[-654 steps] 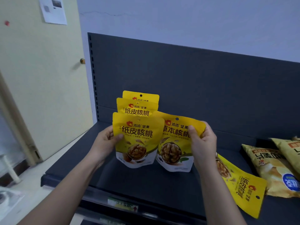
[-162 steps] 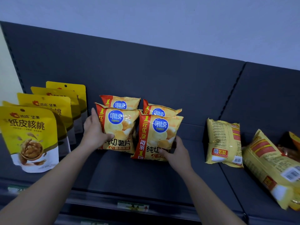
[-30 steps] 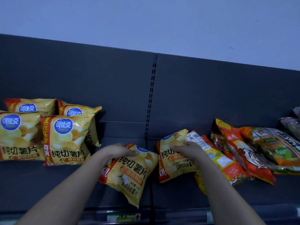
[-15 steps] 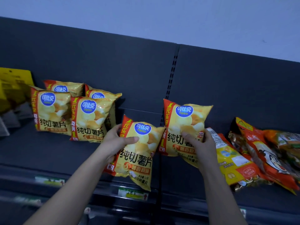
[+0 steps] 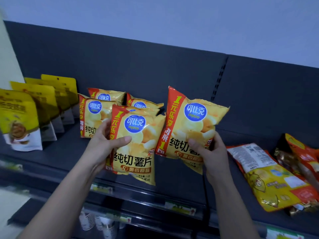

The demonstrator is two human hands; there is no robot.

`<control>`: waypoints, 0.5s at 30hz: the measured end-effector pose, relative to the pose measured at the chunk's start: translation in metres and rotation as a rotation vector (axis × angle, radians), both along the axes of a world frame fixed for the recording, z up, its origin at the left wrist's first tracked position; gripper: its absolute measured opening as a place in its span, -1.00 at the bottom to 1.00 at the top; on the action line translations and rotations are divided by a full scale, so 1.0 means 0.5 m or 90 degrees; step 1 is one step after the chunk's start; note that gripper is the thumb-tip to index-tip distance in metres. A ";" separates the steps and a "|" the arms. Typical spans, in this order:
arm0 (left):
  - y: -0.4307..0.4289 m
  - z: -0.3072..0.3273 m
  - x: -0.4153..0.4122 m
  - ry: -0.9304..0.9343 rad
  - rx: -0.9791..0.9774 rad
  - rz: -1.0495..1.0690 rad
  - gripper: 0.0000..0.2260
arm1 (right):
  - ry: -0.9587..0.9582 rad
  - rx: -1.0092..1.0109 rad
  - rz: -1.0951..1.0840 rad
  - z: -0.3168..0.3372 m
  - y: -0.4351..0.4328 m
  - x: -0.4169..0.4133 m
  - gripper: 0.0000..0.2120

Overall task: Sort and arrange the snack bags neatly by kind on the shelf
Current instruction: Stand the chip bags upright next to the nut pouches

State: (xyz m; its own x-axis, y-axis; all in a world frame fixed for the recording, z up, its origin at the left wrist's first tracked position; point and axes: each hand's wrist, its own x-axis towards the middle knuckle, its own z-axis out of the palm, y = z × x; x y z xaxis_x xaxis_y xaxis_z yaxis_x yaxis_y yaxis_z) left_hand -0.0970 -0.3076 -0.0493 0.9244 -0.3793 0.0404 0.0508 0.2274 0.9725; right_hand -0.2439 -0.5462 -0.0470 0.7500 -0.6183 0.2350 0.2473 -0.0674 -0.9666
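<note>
A dark grey metal shelf runs across the view, with a matching dark back panel and a pale blue-grey wall above it. A cream surface edges the far left. Price tags sit along the shelf's front rail, and blurred white items show on a lower level.

The left hand grips a yellow chip bag by its left edge, thumb across the front and fingers curled behind. This bag is held clear of the shelf, nearly upright with its long axis vertical, the printed front facing the viewer and the blue round logo at the top.

The right hand grips a second chip bag of the same kind at its lower right corner, thumb on the front. It is held higher, just to the right of the first, front facing the viewer, with its top tipped toward the right.

Behind the left-held bag, standing chip bags of the same kind are grouped against the back panel, and the held bag partly hides them. Further left, yellow walnut pouches stand in a row, one behind another. At the right, a yellow bag lies flat, back face up, overlapping orange-red bags in a loose pile.
</note>
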 end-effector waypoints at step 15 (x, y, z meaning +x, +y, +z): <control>0.220 -0.064 0.191 -0.050 0.000 0.053 -0.18 | 0.085 -0.015 0.046 -0.072 0.225 0.160 -0.52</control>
State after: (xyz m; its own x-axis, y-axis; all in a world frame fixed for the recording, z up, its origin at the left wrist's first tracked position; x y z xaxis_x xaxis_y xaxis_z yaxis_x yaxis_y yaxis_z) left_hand -0.0014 -0.1977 -0.0813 0.9468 -0.3012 0.1139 -0.0445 0.2278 0.9727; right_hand -0.1640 -0.4336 -0.0831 0.8181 -0.5569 0.1434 0.1215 -0.0764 -0.9897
